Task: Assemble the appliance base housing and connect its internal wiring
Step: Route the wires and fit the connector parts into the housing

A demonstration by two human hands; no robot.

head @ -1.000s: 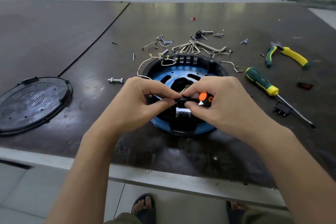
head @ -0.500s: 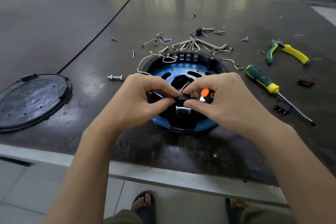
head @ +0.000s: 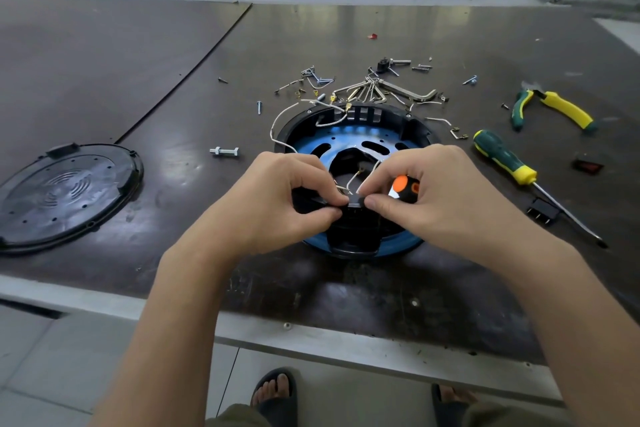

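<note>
The housing (head: 391,114) lies at mid-frame on the surface, and over its near half a black part (head: 355,202), long axis left-right, is pinched endwise by the left hand (head: 277,198) and the right hand (head: 446,198), where an orange screwdriver (head: 403,185) is also tucked.

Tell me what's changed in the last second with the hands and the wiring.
Very little. The left hand and right hand keep pinching the small black part over the blue base; the white wire between them now loops up more clearly. Nothing picked up or let go. The orange-capped tool stays in the right hand; screwdriver, pliers and lid haven't moved.
</note>
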